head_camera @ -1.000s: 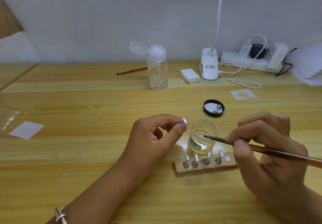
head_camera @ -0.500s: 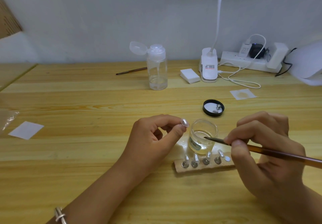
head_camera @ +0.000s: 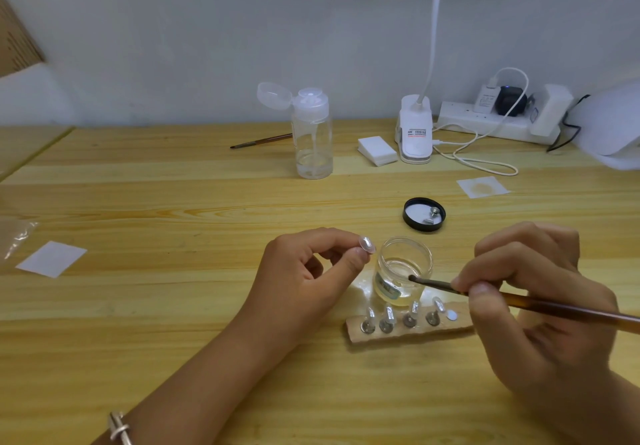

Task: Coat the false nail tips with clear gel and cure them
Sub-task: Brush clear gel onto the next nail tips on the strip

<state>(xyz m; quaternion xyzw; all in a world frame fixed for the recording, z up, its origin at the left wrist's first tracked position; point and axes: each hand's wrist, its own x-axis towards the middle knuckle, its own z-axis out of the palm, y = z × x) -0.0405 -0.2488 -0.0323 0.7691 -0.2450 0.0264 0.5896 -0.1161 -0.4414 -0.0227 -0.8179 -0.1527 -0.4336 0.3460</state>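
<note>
My left hand (head_camera: 308,271) pinches a clear false nail tip (head_camera: 367,244) between thumb and forefinger, just left of the small glass jar of clear gel (head_camera: 403,271). My right hand (head_camera: 540,292) grips a brown brush (head_camera: 519,302) like a pen; its dark bristle end sits at the jar's near rim. In front of the jar lies a wooden strip (head_camera: 408,328) carrying several nail tips on metal stands, plus one bare white pad at its right end.
The jar's black lid (head_camera: 424,214), with small metal stands in it, lies behind the jar. Further back are a clear pump bottle (head_camera: 313,136), a second brush (head_camera: 261,141), a stack of white pads (head_camera: 377,151), a white lamp base (head_camera: 415,133), a power strip (head_camera: 498,122) and paper squares (head_camera: 52,258).
The brush tip has shifted slightly along the jar's rim. My left hand with the nail tip has stayed where it was.
</note>
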